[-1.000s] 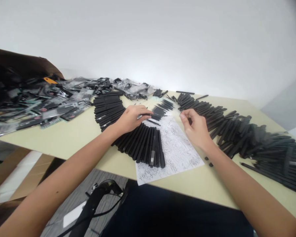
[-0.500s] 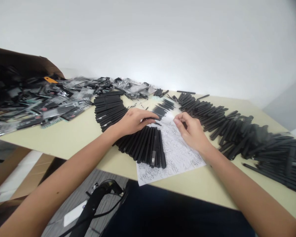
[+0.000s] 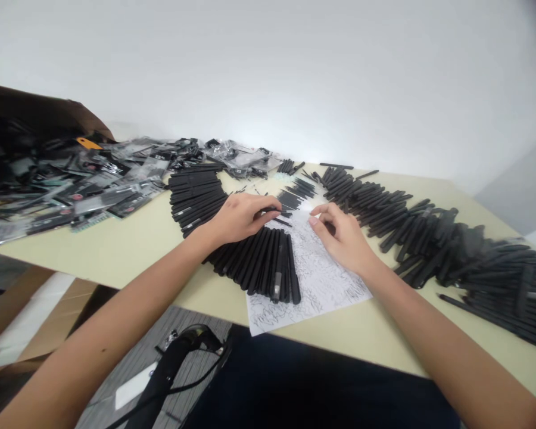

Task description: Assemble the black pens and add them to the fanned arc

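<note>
My left hand is closed, thumb and fingers pinching a slim black pen whose thin end points right. Under and around this hand, black pens lie side by side in a fan. Facing it across a small gap, my right hand has thumb and forefinger pressed together; whatever is in them, if anything, is too small to make out. Beneath both hands lies a white paper covered with dark scribbles. Just beyond the fingertips are thin black pieces in a row.
A long heap of black pens stretches along the table's right side. Clear packets with dark cards are piled at left, by a cardboard box holding more. A white wall stands behind. An open carton is below the table edge.
My left hand has drawn slightly left, and the pen's dark body shows more clearly at its fingertips. My right hand has shifted a little left. The piles look unchanged.
</note>
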A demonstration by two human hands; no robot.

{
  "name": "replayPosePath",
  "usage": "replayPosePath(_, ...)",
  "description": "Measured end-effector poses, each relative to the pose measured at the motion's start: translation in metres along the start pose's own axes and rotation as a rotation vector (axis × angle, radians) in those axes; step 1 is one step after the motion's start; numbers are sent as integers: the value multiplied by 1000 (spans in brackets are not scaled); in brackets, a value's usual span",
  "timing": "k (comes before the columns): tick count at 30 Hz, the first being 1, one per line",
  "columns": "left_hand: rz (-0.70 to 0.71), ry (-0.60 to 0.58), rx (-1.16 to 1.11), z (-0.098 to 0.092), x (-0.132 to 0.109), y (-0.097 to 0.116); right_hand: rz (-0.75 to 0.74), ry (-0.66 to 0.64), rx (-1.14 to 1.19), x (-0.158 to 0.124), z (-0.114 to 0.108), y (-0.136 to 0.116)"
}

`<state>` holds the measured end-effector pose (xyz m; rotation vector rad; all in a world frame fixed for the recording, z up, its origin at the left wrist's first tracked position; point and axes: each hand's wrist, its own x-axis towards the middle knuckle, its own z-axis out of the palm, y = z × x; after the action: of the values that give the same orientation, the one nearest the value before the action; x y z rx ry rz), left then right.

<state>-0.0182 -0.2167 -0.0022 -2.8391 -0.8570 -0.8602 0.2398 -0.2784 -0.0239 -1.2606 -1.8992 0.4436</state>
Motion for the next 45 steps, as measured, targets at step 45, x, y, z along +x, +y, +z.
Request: replayPosePath(45,67,-68,-59,13,-4,19,-209,-180,-123,-7,12,-12)
